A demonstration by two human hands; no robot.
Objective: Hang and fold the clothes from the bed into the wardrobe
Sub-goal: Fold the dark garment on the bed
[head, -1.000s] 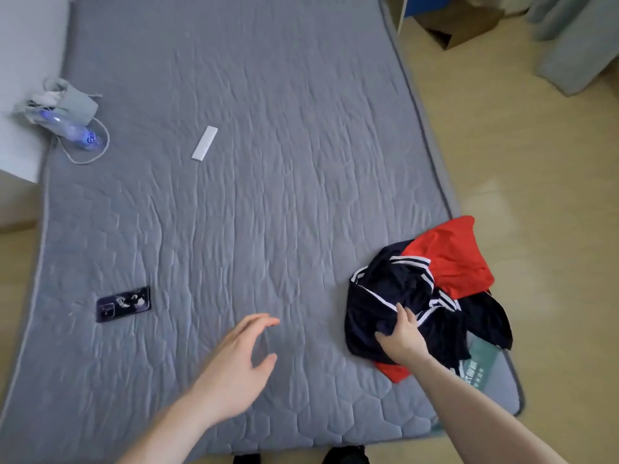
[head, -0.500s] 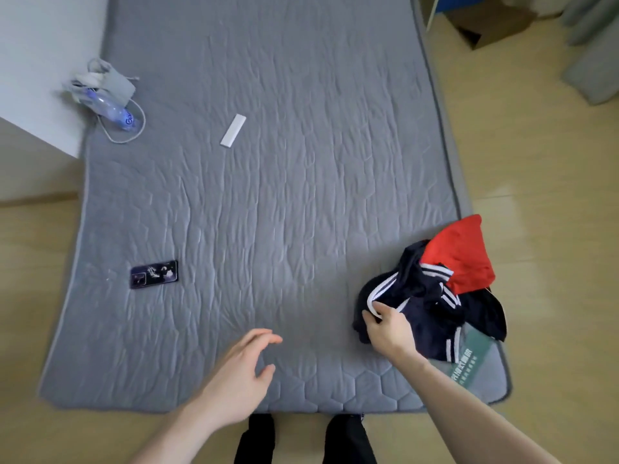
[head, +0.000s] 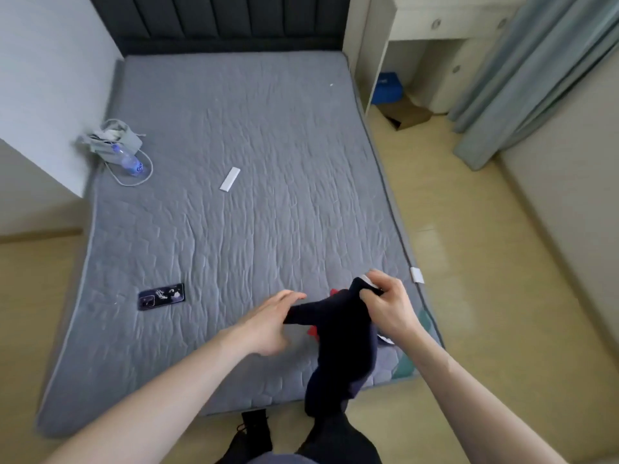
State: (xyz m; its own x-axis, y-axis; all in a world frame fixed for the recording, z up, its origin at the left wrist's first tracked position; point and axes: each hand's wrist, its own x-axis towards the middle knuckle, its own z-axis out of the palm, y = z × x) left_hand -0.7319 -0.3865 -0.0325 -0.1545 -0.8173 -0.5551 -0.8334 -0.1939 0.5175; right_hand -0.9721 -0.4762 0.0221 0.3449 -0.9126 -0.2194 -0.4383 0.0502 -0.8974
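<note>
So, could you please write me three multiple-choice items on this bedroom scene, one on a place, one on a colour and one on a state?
1. Where does the phone lie?
A. On the grey mattress, left of both hands
B. On the wooden floor
C. Inside the wardrobe

2. What colour is the garment being lifted?
A. Yellow
B. Dark navy
C. White

3. What is the right hand doing?
A. Resting flat on the mattress
B. Hanging empty at the side
C. Gripping the top of the garment

Answers:
1. A, since the phone sits on the quilted mattress, left of the left hand.
2. B, since the cloth hanging from the hands is dark navy, with red fabric showing behind it.
3. C, since its fingers curl round the garment's upper edge.
</note>
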